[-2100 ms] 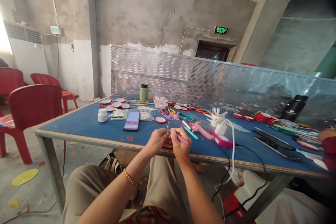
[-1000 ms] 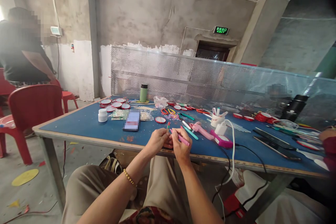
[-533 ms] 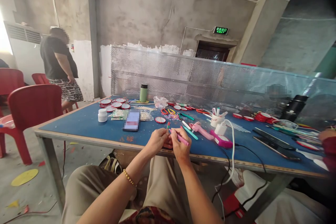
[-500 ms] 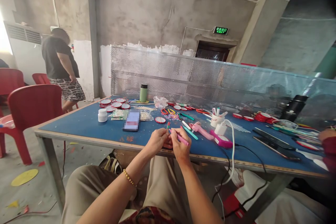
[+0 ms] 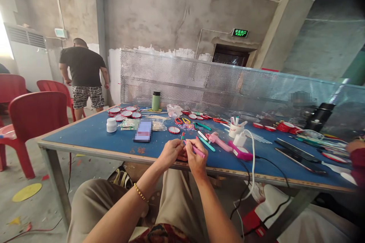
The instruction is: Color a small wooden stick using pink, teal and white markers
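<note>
Close together at the table's front edge are my two hands. My right hand point(image 5: 196, 158) is closed around a pink marker point(image 5: 199, 152), its tip toward my left hand. My left hand point(image 5: 172, 152) pinches a small thin item point(image 5: 183, 136) with a green and red end; the rest of it is hidden by the fingers. Just beyond the hands lies a round white disc with a red rim point(image 5: 174, 130). A teal marker point(image 5: 207, 144) rests right of it. A phone point(image 5: 143, 131) is propped to the left.
A white jar point(image 5: 111, 125), green bottle point(image 5: 156, 101), pliers point(image 5: 202, 126) and pen cup point(image 5: 236, 129) stand or lie on the blue table point(image 5: 85, 133). Cables hang over the front edge near a pink device point(image 5: 242, 152). A person's hand point(image 5: 355, 146) is at far right.
The person in the black shirt at the back left has moved to the right and turned their back. My hands look nearly unchanged.
</note>
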Demonstrator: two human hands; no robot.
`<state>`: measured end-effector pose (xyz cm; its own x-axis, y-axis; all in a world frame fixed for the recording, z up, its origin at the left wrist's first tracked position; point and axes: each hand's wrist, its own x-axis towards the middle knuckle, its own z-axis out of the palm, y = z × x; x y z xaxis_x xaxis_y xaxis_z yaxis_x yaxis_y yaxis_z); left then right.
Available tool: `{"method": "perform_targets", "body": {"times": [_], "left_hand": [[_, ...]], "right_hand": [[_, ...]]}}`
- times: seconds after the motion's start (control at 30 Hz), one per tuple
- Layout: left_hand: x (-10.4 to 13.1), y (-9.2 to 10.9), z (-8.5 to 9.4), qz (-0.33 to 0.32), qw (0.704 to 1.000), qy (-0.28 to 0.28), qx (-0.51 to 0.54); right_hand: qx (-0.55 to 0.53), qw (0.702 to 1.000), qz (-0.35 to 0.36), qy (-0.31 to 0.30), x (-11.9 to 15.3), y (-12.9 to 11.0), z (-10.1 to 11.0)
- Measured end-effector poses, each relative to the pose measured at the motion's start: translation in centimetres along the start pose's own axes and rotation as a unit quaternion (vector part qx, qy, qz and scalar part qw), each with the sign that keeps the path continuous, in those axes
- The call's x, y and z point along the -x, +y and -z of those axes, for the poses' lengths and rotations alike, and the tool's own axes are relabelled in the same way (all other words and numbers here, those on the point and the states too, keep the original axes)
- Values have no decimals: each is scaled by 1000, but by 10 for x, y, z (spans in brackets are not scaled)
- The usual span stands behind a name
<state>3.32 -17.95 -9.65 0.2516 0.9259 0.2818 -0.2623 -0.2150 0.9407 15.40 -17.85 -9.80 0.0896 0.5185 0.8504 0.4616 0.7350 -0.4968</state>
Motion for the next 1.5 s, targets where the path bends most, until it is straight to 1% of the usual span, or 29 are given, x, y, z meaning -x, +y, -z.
{"method": "perform_targets", "body": {"times": [0.23,0.4,0.6,0.97,1.17,1.5], "left_hand": [[0,1,-1,12,1000,-7,20],[1,2,-1,14,1000,-7,16],[2,3,-1,15,1000,-7,14],[2,5,-2,8,1000,0,11],[3,5,-2,9,1000,-7,17],[3,6,-1,16,999,-1,27]], "right_hand": [[8,1000,-1,4,-1,0,0],[2,1000,-2,1,-1,-1,0],[7,1000,-2,16,0,0,0],[5,1000,7,-3,0,0,0],[7,1000,5,5,0,2,-1],[6,1000,4,14,0,2,-1]]}}
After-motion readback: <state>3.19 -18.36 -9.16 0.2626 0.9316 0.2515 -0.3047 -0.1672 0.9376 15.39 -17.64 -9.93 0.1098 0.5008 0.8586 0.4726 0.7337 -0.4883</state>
